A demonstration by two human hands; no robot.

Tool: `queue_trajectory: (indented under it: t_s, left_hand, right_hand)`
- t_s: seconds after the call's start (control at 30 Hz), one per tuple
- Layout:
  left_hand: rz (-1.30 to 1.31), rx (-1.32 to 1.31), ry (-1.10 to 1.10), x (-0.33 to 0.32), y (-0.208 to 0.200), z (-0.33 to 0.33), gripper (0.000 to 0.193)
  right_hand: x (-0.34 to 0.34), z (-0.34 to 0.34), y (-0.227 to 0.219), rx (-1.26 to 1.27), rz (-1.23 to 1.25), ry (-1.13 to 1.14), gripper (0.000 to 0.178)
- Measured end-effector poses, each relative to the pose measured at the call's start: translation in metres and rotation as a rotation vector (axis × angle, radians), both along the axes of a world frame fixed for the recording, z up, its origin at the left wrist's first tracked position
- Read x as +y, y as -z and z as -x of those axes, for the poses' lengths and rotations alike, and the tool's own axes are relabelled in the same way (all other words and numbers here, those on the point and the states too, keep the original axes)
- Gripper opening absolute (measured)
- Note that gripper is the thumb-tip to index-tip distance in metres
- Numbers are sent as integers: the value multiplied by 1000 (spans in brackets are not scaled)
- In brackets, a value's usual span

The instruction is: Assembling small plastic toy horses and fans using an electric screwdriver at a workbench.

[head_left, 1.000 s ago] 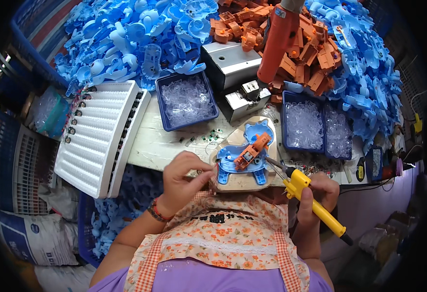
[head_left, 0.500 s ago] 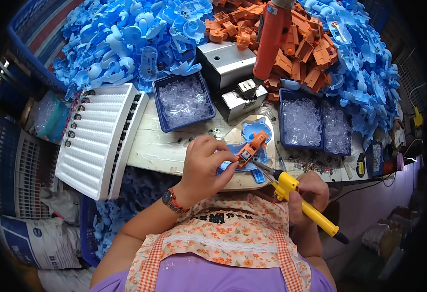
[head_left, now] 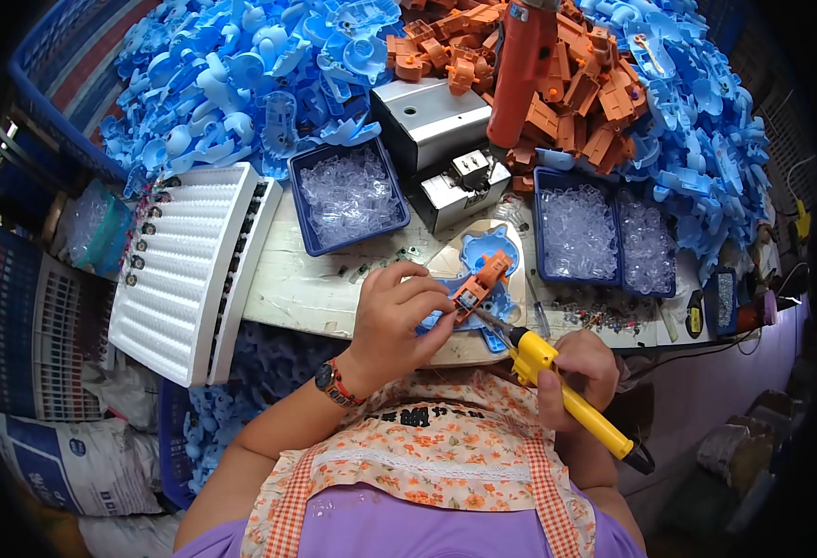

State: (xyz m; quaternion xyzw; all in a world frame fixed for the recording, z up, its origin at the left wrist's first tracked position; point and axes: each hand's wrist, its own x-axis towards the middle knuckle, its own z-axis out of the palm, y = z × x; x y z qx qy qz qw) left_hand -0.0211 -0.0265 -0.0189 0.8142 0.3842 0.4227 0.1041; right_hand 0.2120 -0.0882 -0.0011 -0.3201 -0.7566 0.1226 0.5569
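Note:
My right hand (head_left: 576, 379) grips a yellow soldering iron (head_left: 583, 409), its dark cord end pointing to the lower right. The iron's metal tip (head_left: 492, 321) reaches the near end of an orange plastic housing (head_left: 483, 285). This housing lies tilted on a light-blue molded shell (head_left: 492, 245), which rests on a pale board. My left hand (head_left: 399, 312) pinches the housing's near left edge between thumb and fingers. Small light-coloured parts show inside the housing, too small to name. Whether a wire is also between the left fingertips is hidden.
Blue bins of clear plastic pieces (head_left: 348, 200) (head_left: 576, 232) flank the work spot. Behind stand metal blocks (head_left: 432, 121) and a hanging red tool (head_left: 523, 74), before heaps of orange housings (head_left: 604, 102) and blue shells (head_left: 232, 84). White trays (head_left: 180, 270) lean at left; a screwdriver (head_left: 540, 314) lies right.
The soldering iron has shifted slightly left and down, its tip now against the housing's near end. My left hand keeps its pinch almost in place.

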Motion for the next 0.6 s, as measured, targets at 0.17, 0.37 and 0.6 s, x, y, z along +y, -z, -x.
queue_trajectory:
  t_s: [0.17, 0.37, 0.6]
  left_hand:
    - [1, 5, 9, 0, 1, 0, 12]
    - [-15, 10, 10, 0, 1, -1, 15]
    - [-27, 25, 9, 0, 3, -1, 14]
  right_hand:
    - [4, 3, 4, 61, -50, 69, 26]
    - [4, 1, 5, 58, -74, 80, 26]
    - [4, 2, 6, 51, -63, 70, 26]
